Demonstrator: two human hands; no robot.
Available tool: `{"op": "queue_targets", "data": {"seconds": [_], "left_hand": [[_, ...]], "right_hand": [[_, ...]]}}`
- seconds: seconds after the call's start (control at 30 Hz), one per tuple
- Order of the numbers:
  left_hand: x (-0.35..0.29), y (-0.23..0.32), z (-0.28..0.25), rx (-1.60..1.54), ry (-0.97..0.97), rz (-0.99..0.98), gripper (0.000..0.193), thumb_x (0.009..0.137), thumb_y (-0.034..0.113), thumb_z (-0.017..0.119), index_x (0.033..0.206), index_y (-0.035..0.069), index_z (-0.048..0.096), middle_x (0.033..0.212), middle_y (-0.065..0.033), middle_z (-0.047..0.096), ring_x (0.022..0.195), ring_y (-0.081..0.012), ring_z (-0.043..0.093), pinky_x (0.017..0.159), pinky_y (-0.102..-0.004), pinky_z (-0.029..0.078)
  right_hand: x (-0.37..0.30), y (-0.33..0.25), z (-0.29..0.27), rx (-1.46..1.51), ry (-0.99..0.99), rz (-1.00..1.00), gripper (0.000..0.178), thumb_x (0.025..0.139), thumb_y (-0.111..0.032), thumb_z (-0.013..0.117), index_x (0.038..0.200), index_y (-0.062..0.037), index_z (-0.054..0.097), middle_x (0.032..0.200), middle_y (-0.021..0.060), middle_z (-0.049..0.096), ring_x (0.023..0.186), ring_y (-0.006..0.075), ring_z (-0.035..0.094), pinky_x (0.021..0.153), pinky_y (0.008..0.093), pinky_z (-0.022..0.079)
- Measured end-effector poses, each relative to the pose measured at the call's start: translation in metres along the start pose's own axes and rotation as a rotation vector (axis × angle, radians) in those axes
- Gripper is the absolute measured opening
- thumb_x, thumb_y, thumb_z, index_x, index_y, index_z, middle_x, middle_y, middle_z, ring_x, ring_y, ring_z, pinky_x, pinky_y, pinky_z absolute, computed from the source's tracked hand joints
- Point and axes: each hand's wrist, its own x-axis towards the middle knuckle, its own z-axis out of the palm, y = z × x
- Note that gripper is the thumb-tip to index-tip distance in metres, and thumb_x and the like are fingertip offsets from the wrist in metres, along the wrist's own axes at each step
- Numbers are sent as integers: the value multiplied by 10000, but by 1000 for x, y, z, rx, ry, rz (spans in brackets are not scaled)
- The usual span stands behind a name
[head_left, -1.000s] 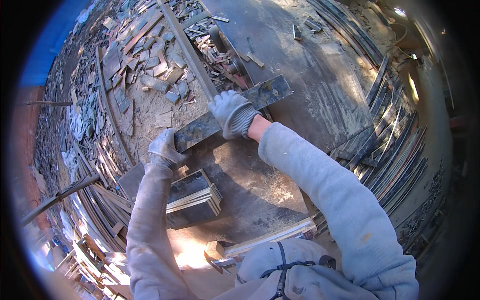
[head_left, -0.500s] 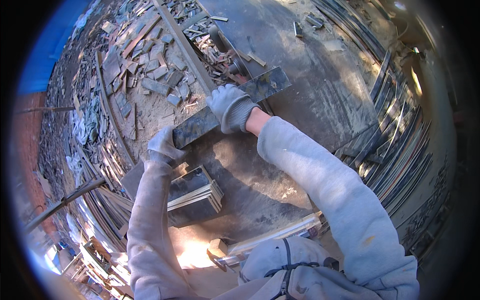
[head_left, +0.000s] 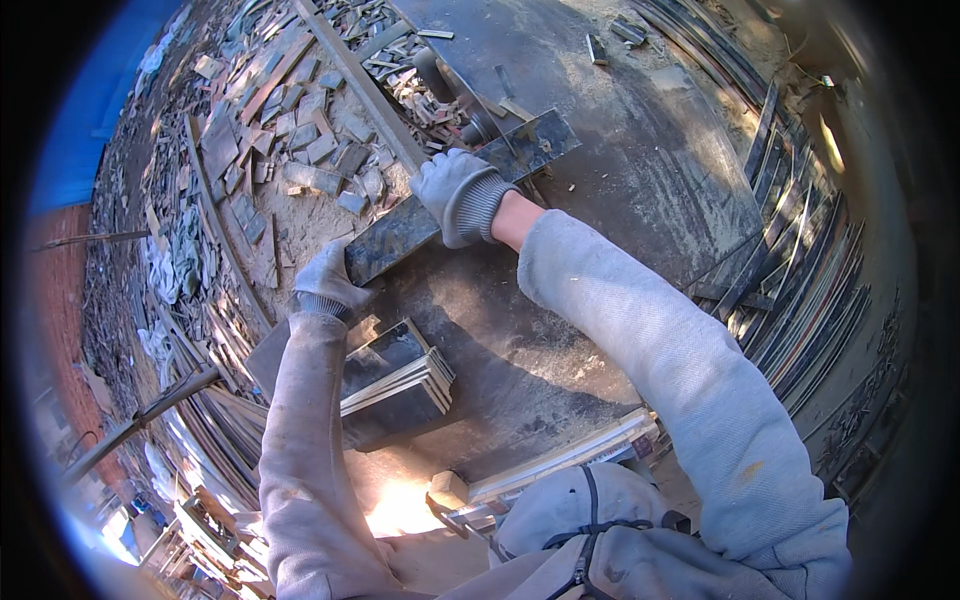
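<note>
A long, narrow dark plywood board (head_left: 390, 240) lies slantwise over the worktable, its far right end past a round dark machine part. My left hand (head_left: 328, 280), in a grey knit glove, grips the board's near left end, the thumb on my side. Across the board's middle lies my gloved right hand (head_left: 462, 197), fingers curled over its far edge, where a long straight rail (head_left: 370, 95) meets it. The right fingertips are partly hidden. Below the board, near my left forearm, sits a stack of cut plywood pieces (head_left: 405, 385) with pale edges.
Wood offcuts (head_left: 315, 150) and sawdust cover the area left of the rail. A dark cylindrical machine part (head_left: 435, 78) stands beside the rail. Long strips (head_left: 815, 310) are piled at the right. Two small blocks (head_left: 597, 50) lie on the dark tabletop (head_left: 650, 180).
The view has shifted slightly. Both hands keep their hold, and the board stays nearly where it was, perhaps a little farther from me.
</note>
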Motion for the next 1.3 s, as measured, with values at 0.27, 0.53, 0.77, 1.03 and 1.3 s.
{"op": "queue_targets", "data": {"seconds": [0.27,0.53,0.77,1.03,1.3], "left_hand": [[23,-24,-1,49,23,19,679,651,345,983,1203,85,685,1057,-201,751,1036,-385,742,922,-426,591],[17,-34,8,52,14,104,619,654,339,966,1143,93,677,1044,-186,742,1011,-386,735,885,-449,589],[-51,-8,37,5,70,107,612,655,320,965,1148,117,665,1004,-172,733,977,-402,729,860,-479,591],[-109,10,79,95,36,98,705,611,441,979,1132,117,630,1035,-149,706,959,-376,726,843,-475,592],[-146,30,88,107,34,66,665,647,411,934,1152,104,630,1106,-151,701,1081,-363,706,938,-462,583]], "right_hand": [[22,5,-9,-38,-43,29,509,782,-293,768,1212,-33,687,1133,166,724,1056,315,724,933,417,564],[12,-4,-5,-86,-48,42,538,762,-309,779,1219,-46,671,1122,147,702,1051,297,709,918,404,561],[-53,-34,10,-58,-26,47,468,739,-284,771,1153,-84,684,1090,139,701,1027,303,697,899,406,531],[-116,-64,27,-17,-105,48,596,700,-353,850,1185,-68,653,1160,142,671,1142,294,655,989,391,487],[-174,47,-44,127,29,447,691,855,-387,791,1436,-69,593,1315,191,666,1258,372,614,1118,464,466]]}}
